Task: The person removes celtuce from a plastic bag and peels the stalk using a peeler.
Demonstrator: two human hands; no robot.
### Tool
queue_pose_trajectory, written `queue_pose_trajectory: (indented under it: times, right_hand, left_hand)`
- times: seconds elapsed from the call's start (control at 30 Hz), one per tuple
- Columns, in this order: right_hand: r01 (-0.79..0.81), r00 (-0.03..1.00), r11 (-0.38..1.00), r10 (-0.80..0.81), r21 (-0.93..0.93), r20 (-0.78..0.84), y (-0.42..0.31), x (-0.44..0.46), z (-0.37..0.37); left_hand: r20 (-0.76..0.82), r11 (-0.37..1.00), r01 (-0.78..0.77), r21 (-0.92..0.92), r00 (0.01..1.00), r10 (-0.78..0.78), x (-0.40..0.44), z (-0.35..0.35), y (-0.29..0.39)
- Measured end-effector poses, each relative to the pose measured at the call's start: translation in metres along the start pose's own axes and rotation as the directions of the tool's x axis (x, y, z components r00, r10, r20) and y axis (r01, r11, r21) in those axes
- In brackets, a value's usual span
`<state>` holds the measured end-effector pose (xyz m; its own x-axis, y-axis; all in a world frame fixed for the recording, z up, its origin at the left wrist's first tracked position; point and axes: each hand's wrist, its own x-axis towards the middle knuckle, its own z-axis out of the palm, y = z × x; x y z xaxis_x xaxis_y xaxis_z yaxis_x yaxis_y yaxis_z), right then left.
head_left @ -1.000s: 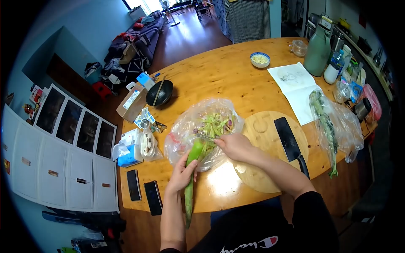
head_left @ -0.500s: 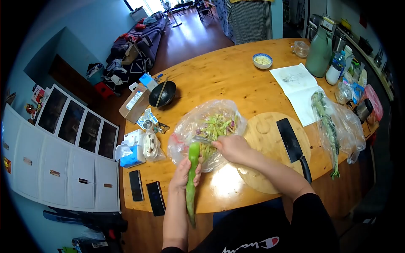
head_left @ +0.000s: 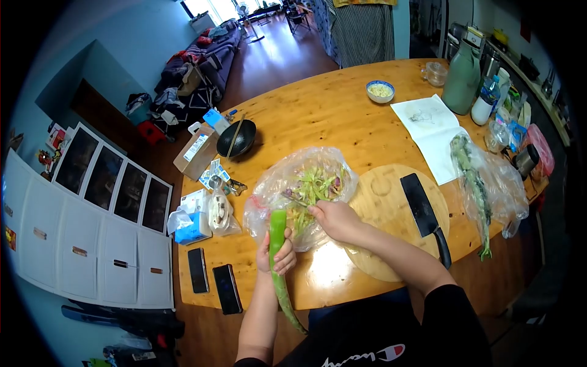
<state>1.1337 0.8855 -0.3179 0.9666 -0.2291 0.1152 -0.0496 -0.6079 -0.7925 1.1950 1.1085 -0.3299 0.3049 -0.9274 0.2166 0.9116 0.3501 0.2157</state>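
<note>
My left hand (head_left: 278,252) is wrapped round a long green celtuce stem (head_left: 278,235), its pale, peeled upper end pointing away from me. The darker, rough lower end tapers down toward my shirt. My right hand (head_left: 333,219) is closed on a slim metal peeler (head_left: 298,199), held just beyond the stem's top and apart from it. Below both hands a clear plastic bag (head_left: 269,177) lies spread open on the table. Green peelings (head_left: 318,186) with some purplish bits are heaped on it.
A round wooden board (head_left: 379,235) carries a black cleaver (head_left: 420,205) at my right. Further right lies a leafy stalk (head_left: 474,177) in plastic, near an open booklet (head_left: 428,125). Two phones (head_left: 227,289), a tissue pack (head_left: 191,226) and a black bowl (head_left: 236,139) stand left. A patterned bowl (head_left: 380,92) sits behind.
The celtuce stem has turned in my left hand, its lower tip swinging right. My right hand and the peeler have shifted only slightly.
</note>
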Motion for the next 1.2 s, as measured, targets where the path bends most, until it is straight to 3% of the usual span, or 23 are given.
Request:
queue_pose_trajectory:
  times: [0.07,0.1,0.17,0.23,0.3,0.33,0.4,0.43,0.53,0.57,0.67,0.73,0.8,0.87,0.9,1.0,1.03,1.13,1.2]
  right_hand:
    - [0.133,0.987,0.980,-0.116,0.149,-0.115,0.007,0.001,0.005]
    - [-0.052,0.997,0.907,0.024,0.417,0.073,-0.001,0.003,-0.005]
    - [-0.485,0.858,0.515,0.125,0.707,0.497,-0.025,0.009,-0.034]
    - [-0.493,0.854,0.167,-0.097,0.854,0.511,-0.031,0.016,-0.035]
    - [-0.538,0.818,-0.170,-0.340,0.825,0.464,-0.023,0.032,-0.021]
    - [-0.569,0.820,-0.200,-0.210,0.798,0.532,-0.021,0.040,-0.007]
    - [-0.606,0.766,-0.273,0.051,0.747,0.640,-0.028,0.055,0.012]
    - [-0.644,0.764,-0.231,-0.146,0.730,0.628,-0.027,0.052,0.014]
    - [-0.643,0.766,-0.257,-0.222,0.722,0.603,-0.033,0.052,0.022]
    - [-0.647,0.759,-0.286,-0.330,0.707,0.562,-0.028,0.053,0.026]
    - [-0.621,0.783,-0.324,-0.306,0.714,0.542,-0.052,0.045,0.011]
    - [-0.588,0.805,-0.159,-0.210,0.793,0.555,-0.064,0.042,0.001]
    - [-0.586,0.803,-0.058,-0.176,0.808,0.569,-0.065,0.046,-0.003]
    - [-0.606,0.784,-0.036,-0.194,0.795,0.589,-0.055,0.051,-0.010]
    - [-0.569,0.790,0.045,-0.249,0.821,0.561,-0.062,0.047,-0.019]
    - [-0.453,0.868,0.420,0.009,0.786,0.496,-0.063,0.049,-0.019]
    - [-0.368,0.907,0.606,0.066,0.705,0.416,-0.064,0.047,-0.021]
    - [-0.371,0.917,0.623,0.129,0.689,0.377,-0.073,0.020,-0.040]
    - [-0.383,0.908,0.708,0.169,0.594,0.384,-0.072,-0.003,-0.045]
  left_hand:
    - [-0.070,0.995,-0.070,0.076,0.995,0.075,0.000,0.004,0.005]
    - [-0.102,0.989,-0.094,0.116,0.989,0.106,0.001,0.006,0.010]
    - [-0.125,0.961,-0.157,0.230,0.974,0.189,0.005,0.019,0.016]
    - [-0.136,0.909,-0.203,0.364,0.954,0.267,0.010,0.041,0.020]
    - [-0.218,0.753,-0.139,0.643,0.910,0.354,0.013,0.058,0.029]
    - [-0.247,0.648,-0.088,0.756,0.879,0.407,0.013,0.065,0.030]
    - [-0.362,0.655,-0.041,0.754,0.807,0.467,0.014,0.072,0.029]
    - [-0.412,0.645,0.005,0.764,0.772,0.483,0.010,0.074,0.027]
    - [-0.467,0.645,0.040,0.763,0.724,0.507,0.005,0.077,0.027]
    - [-0.456,0.645,0.033,0.764,0.734,0.503,0.004,0.074,0.028]
    - [-0.449,0.649,-0.008,0.761,0.715,0.535,0.008,0.084,0.031]
    - [-0.459,0.630,-0.007,0.777,0.678,0.574,0.012,0.109,0.032]
    - [-0.378,0.621,-0.104,0.777,0.712,0.592,0.009,0.143,0.039]
    - [-0.213,0.442,-0.176,0.880,0.684,0.697,0.006,0.179,0.038]
    - [-0.128,0.339,-0.193,0.921,0.671,0.730,0.003,0.192,0.038]
    - [0.105,0.179,-0.374,0.910,0.626,0.773,0.001,0.222,0.037]
    - [0.173,0.117,-0.418,0.901,0.594,0.786,0.002,0.230,0.038]
    - [0.354,-0.016,-0.542,0.840,0.527,0.773,0.001,0.252,0.038]
    - [0.459,-0.064,-0.632,0.772,0.486,0.744,0.001,0.265,0.039]
